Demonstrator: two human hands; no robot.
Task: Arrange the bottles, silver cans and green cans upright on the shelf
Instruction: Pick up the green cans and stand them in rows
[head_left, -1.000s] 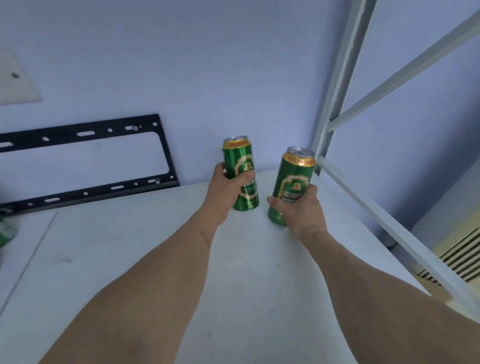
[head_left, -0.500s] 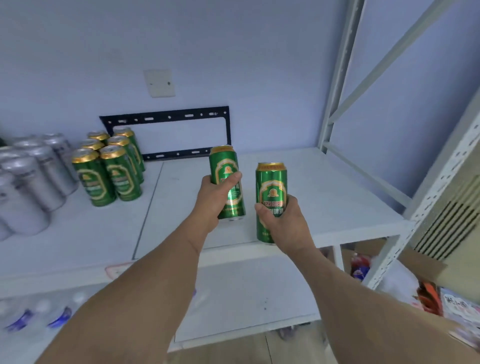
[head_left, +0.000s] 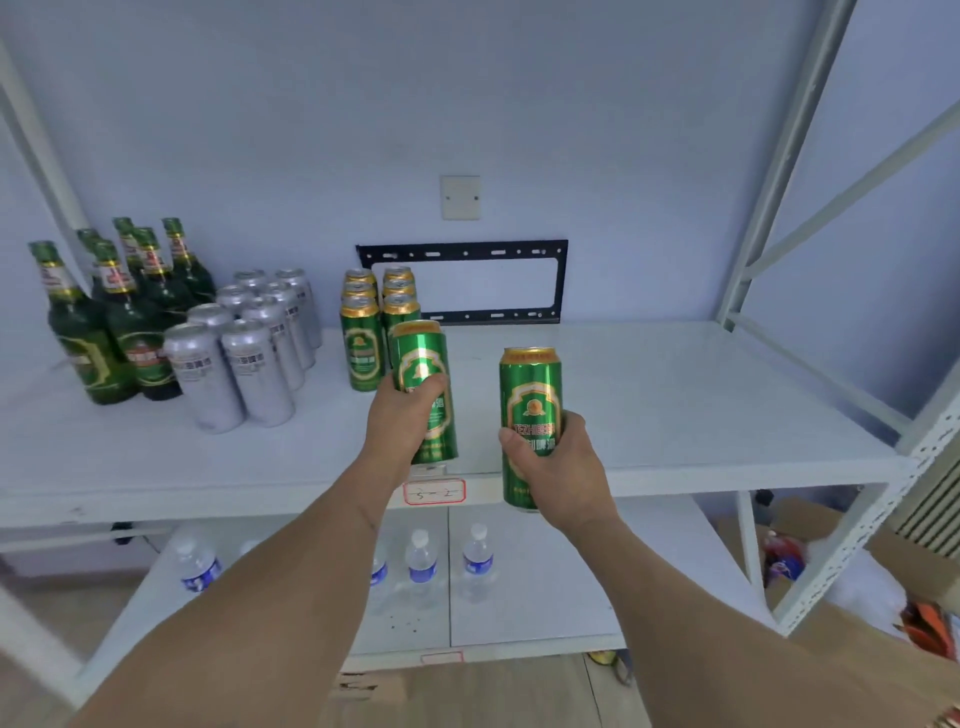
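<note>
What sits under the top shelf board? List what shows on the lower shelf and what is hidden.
On the lower shelf, three capped water bottles stand in full view, another at left. The left forearm covers part of that row, so any more bottles there cannot be seen.

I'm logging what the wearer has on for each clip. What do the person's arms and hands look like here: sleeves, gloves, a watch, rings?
Both forearms are bare right down to the frame edge, with no sleeves in view. The left hand and right hand wear no gloves. No watch, bracelet or ring shows on the visible wrists and fingers.
</note>
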